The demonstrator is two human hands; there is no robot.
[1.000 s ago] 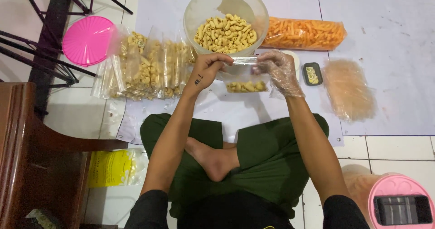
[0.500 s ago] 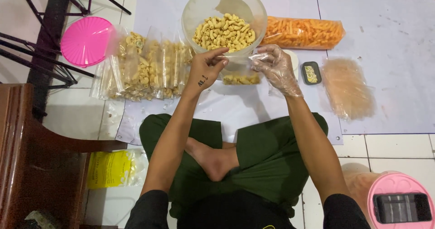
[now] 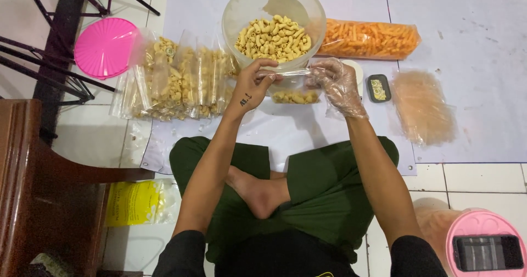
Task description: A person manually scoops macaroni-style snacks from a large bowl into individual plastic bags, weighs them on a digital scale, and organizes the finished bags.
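I sit cross-legged on the floor. My left hand point(image 3: 253, 83) pinches the top left edge of a small clear plastic bag point(image 3: 295, 88) holding a few pale macaroni snacks at its bottom. My right hand point(image 3: 336, 85), in a thin clear plastic glove, grips the bag's top right edge. The bag hangs between both hands, right in front of a large clear tub point(image 3: 274, 22) filled with the same pale snacks.
A row of filled clear snack bags point(image 3: 175, 79) lies left of the tub, beside a pink round lid point(image 3: 104, 46). An orange snack bag point(image 3: 369, 38), a small dark device point(image 3: 378, 87), a stack of empty bags point(image 3: 422, 107), a brown chair point(image 3: 49, 184), a yellow packet point(image 3: 134, 203), a pink container point(image 3: 486, 247).
Both hands have lifted the small bag slightly up toward the tub's front edge and drawn its top edge taut between them.
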